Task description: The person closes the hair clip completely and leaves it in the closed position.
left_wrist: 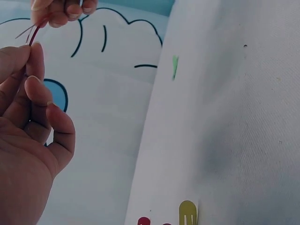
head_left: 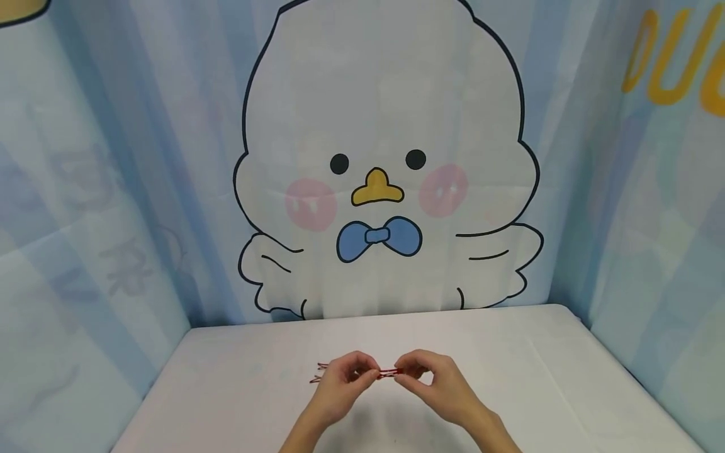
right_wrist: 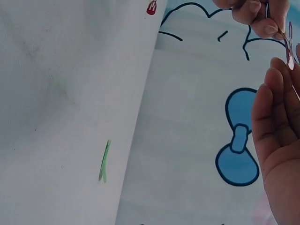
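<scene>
The held hair clip [head_left: 389, 372] was red; a green clip [left_wrist: 175, 65] and a mustard-yellow clip [left_wrist: 188, 209] showed against the white tablecloth [head_left: 498, 358]. The pale blue curtain [head_left: 170, 75] bore a white bird [head_left: 379, 100] outlined in black, with black eyes [head_left: 339, 163], pink cheeks [head_left: 311, 205], a yellow beak [head_left: 377, 190] and a black-edged blue bow tie [head_left: 377, 236]. The letters [head_left: 668, 96] were yellow-orange.

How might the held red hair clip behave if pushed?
The held red hair clip is probably stiff, spanning left hand to right hand without sagging. Its slim strips suggest little weight. Those strips stand splayed, so they might flex when squeezed.
</scene>
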`<act>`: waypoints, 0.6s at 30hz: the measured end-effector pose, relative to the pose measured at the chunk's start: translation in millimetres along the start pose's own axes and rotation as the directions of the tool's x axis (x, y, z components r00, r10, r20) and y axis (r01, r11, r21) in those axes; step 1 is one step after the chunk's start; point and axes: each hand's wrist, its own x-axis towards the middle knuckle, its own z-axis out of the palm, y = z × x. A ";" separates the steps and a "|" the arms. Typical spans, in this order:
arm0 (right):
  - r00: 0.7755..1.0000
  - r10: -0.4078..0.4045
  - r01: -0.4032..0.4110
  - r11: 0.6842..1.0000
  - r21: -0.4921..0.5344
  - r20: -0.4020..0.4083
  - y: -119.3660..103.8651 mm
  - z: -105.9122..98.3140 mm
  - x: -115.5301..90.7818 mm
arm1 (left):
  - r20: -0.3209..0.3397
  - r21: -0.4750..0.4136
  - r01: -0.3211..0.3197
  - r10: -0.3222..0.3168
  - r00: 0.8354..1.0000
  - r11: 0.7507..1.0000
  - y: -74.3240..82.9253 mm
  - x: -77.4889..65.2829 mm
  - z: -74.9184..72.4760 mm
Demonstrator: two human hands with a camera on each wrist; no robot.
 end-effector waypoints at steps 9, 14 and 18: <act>0.999 0.039 -0.038 0.999 0.037 -0.022 -0.8 3.6 -2.5 | 0.014 -0.014 0.004 -0.004 1.000 1.000 -1.5 -1.9 2.4; 0.998 0.018 -0.016 0.999 0.031 -0.060 0.6 3.9 -3.2 | 0.052 -0.028 -0.015 0.016 0.999 1.000 -1.8 -4.1 2.6; 0.996 0.002 0.000 1.000 0.021 -0.087 2.6 4.3 -4.0 | 0.068 -0.035 -0.027 0.030 0.997 0.999 -1.6 -5.0 3.2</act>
